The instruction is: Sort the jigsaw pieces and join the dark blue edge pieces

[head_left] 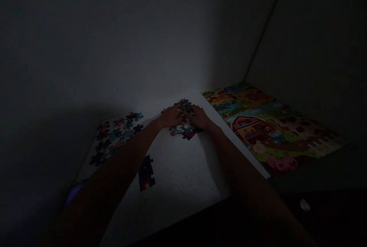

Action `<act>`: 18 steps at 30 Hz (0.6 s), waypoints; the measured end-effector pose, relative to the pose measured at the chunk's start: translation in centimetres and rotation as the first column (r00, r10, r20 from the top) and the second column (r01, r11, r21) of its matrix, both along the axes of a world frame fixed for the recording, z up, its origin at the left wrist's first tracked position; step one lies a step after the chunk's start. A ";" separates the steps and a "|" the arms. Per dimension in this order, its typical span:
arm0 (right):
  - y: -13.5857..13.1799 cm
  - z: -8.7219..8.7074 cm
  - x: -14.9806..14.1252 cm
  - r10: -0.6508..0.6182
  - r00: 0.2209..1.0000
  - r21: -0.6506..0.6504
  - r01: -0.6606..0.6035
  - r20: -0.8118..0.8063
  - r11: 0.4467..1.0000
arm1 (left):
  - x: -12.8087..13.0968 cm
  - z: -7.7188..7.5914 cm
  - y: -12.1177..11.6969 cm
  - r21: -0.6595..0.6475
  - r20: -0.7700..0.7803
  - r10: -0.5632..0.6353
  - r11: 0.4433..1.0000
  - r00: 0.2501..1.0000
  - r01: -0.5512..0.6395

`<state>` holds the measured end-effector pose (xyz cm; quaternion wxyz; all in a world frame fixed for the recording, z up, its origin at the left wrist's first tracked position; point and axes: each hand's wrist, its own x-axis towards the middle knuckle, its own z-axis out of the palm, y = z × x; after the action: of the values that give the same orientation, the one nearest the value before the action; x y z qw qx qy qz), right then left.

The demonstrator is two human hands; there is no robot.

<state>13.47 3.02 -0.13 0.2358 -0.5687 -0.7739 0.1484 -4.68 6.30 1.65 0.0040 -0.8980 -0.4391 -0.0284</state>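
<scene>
Both my hands reach into a heap of loose jigsaw puzzle pieces (pixel 187 133) near the back edge of the white board. My left hand (pixel 173 117) lies over the heap's left side, palm down with fingers spread. From the right, my right hand (pixel 198 117) covers the other side, its fingers also apart. The fingertips of the two hands come close together among the pieces. Dim light makes single fingers hard to make out, and pieces under the palms are hidden.
Loose puzzle pieces (pixel 116 135) spread over the left of the white board (pixel 177 201). A few joined dark pieces (pixel 146 174) lie nearer me. On the right are colourful picture sheets with a farm scene (pixel 275 140). A wall (pixel 160 48) rises behind.
</scene>
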 end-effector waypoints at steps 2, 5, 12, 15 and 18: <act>-0.8 -0.1 0.0 0.075 0.990 -0.053 -0.069 0.115 0.996 | -1.0 -0.2 -0.4 -0.026 -0.009 0.004 1.000 1.000 -0.004; -2.0 -0.3 0.1 0.149 0.971 -0.168 -0.118 0.185 0.979 | -2.5 -0.4 -1.6 -0.039 -0.003 -0.002 0.999 1.000 0.002; -2.1 -0.3 -0.1 0.064 0.981 -0.172 -0.032 0.185 0.985 | -5.1 -0.2 -2.9 0.024 0.091 0.089 0.995 0.992 -0.092; -1.9 -0.2 -0.4 -0.003 0.984 -0.106 0.022 0.176 0.994 | -4.0 -0.4 -0.9 0.028 0.119 0.138 0.989 0.983 -0.143; -2.4 0.1 -0.6 -0.021 0.981 -0.067 0.035 0.193 0.997 | -2.1 -1.0 1.6 -0.016 0.105 0.162 0.987 0.981 -0.161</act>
<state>12.86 0.67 -0.04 0.1421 -0.5992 -0.7792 0.1167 -6.81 7.89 0.67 -0.0206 -0.8566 -0.5102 -0.0740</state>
